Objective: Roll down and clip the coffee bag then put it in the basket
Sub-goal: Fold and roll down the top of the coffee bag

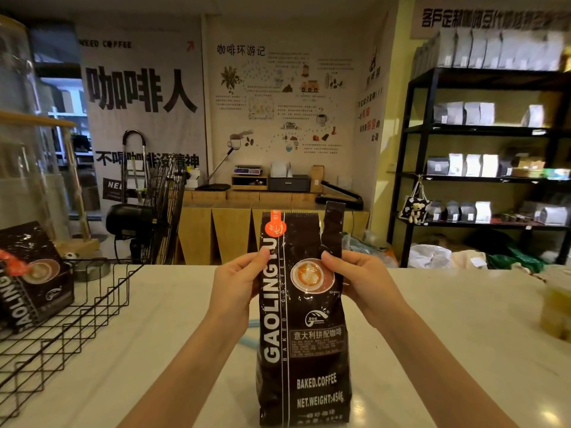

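A tall black coffee bag [304,350] with white lettering and a cup picture stands upright on the white counter, straight ahead. Its top is unrolled, with a torn strip sticking up at the right corner. My left hand [238,282] grips the bag's left edge near the top. My right hand [358,279] pinches the right edge at the same height. A black wire basket [61,329] sits at the left on the counter, holding another black coffee bag [34,273]. A pale blue object [250,332], partly hidden, lies behind the bag; I cannot tell if it is a clip.
A yellowish container [556,307] stands at the counter's right edge. A glass jar [21,149] rises at far left behind the basket. Beyond the counter stand a black fan [154,211], a wooden bench and black shelves [482,174] with bags.
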A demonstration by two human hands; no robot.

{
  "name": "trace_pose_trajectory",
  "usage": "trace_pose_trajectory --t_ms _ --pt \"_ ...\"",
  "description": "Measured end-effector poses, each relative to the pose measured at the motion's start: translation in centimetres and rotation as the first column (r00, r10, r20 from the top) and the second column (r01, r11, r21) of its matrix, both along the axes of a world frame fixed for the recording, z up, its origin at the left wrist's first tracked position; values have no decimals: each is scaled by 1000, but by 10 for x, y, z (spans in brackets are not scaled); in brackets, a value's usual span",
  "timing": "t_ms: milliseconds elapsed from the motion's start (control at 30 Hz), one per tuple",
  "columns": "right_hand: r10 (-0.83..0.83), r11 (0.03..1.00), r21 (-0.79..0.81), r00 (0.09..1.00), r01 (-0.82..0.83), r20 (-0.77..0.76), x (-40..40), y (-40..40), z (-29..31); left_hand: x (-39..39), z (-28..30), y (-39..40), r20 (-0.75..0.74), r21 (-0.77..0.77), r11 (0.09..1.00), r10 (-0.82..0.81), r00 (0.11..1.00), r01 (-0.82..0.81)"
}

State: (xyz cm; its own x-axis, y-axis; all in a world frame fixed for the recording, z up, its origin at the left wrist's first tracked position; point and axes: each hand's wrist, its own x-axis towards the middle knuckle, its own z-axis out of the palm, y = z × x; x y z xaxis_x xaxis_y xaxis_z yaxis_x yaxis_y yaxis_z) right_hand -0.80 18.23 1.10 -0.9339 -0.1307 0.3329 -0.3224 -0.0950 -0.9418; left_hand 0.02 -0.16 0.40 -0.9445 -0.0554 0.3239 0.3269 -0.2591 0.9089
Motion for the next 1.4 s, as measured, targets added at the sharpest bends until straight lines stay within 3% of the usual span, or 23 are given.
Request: trace_pose_trajectory --t_ms 100,267,400,600,900,1100,1200,1300,1400 --pt "-27 1000 -3 997 26 -75 4 -1 2 1 2 -1 -78 -56 998 25 997 -30" --pt "-28 999 -31 931 18 -363 9 5 6 6 8 -3 -282 -169 986 -38 959 -11" --pt "-26 999 13 902 35 -431 12 6 5 8 11 0 -301 -200 979 -35 953 -27" --pt "25 996 90 917 12 -399 12 10 9 8 13 -2 -200 -139 985 -134 971 107" --pt "28 959 278 949 63 -313 15 25 22 11 21 -7 -239 -361 930 -24 971 -65" --pt "-49 933 329 956 148 -290 15 22 22 12 22 -12 -162 -389 918 9 987 -72" --pt "-56 939 313 961 143 -269 14 21 21 12 22 -15 -75 -375 927 -55 996 23" --pt "36 963 270 985 11 -169 13 20 17 12 21 -14 -2 -314 938 -153 988 145" --pt "61 965 261 988 -22 -142 11 18 13 12 20 -12 12 -247 953 -176 984 173"
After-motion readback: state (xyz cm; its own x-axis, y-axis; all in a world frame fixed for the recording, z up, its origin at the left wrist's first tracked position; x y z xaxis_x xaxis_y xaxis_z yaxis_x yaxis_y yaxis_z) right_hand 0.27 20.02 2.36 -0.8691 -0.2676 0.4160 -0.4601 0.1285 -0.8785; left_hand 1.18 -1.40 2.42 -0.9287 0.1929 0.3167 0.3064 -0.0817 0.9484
